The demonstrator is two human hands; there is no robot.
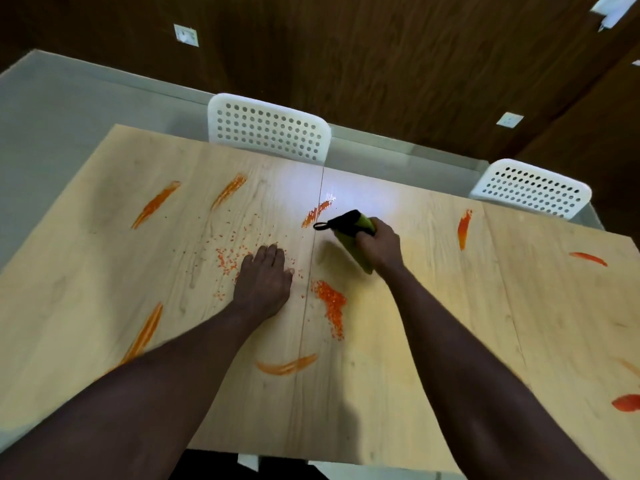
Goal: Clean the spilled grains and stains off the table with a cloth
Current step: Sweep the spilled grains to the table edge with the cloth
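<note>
Head view: your table is pale, smooth wood-grain board, with two perforated white chairs beyond it. Orange stains streak it in thin brushed smears. Your right hand grips the cloth — green, folded, black-edged — beside a stain. Your left hand lies flat, fingers spread, on the grains — tiny orange granules, scattered and heaped.
</note>
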